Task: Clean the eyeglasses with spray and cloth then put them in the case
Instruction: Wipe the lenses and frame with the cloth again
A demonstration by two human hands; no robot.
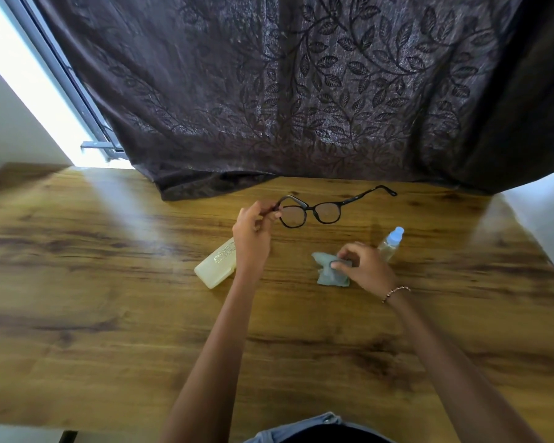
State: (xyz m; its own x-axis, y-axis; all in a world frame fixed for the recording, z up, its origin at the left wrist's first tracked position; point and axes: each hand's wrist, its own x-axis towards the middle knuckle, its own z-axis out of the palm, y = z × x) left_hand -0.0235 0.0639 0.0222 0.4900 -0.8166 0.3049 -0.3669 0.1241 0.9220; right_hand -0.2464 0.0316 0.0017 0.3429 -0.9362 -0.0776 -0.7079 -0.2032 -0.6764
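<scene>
Glasses point(311, 212), 12 o'clock on table point(109, 282): my left hand point(253, 231) pinches temple. Right hand point(362, 263) grips cloth point(325, 273). Spray point(390, 243) at 2, case point(216, 265) shut at 10. I judge wiping not begun, casing left.

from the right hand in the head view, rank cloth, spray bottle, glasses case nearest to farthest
From the right hand:
1. Cloth: pinched in its fingers, touching.
2. Spray bottle: just beyond the hand, toward the curtain side.
3. Glasses case: farthest, across on the left, past the left forearm.
</scene>
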